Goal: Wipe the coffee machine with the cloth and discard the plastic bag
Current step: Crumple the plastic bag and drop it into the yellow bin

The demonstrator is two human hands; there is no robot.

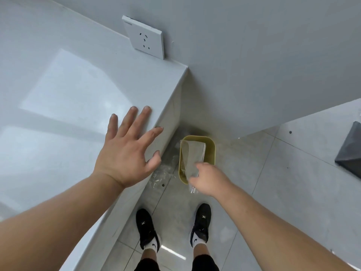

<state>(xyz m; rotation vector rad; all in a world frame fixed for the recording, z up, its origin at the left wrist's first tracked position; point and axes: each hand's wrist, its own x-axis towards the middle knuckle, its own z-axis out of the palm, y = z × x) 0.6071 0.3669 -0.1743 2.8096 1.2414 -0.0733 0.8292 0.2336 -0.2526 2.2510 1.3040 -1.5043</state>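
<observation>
Below, the right hand [210, 178] pinches the clear plastic bag [192, 157] over the yellow bin [212, 145]; the left hand [127, 151] is spread.

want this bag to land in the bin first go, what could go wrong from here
1. The clear plastic bag hangs from the right hand over the yellow bin, but its lower end trails outside the near rim; light film could drift out onto the floor.
2. Clear plastic scraps already lie on the floor beside the bin, so misses seem likely, and they are near the shoes.
3. The left hand hovers open at the counter edge.
</observation>
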